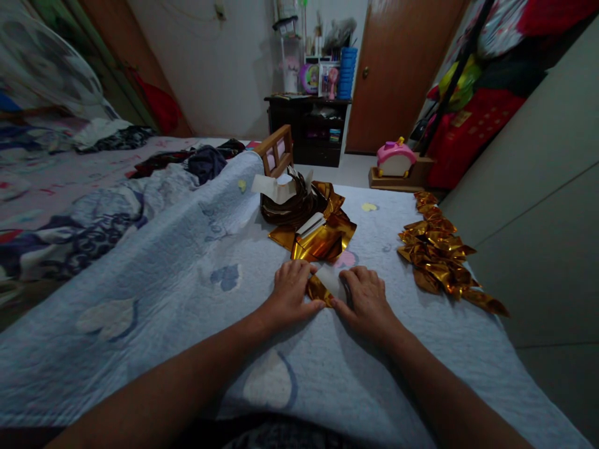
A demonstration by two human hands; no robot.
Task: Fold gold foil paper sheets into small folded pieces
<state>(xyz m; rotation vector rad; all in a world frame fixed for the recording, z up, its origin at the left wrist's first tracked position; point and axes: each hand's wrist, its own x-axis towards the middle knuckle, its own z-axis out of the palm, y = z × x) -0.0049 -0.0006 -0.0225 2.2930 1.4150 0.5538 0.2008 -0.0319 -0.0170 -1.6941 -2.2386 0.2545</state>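
The small, shiny gold foil sheet with a white back (327, 285) lies between both hands and could crease askew if they press unevenly, since the soft, pale-blue quilted bedcover (327, 368) beneath may give. The left hand (294, 285) and right hand (367, 294) each pinch one side, fingers curled, thumbs close together.

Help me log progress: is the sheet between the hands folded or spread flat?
Partly folded, it appears: the sheet shows gold nearer the left hand and white beside that.
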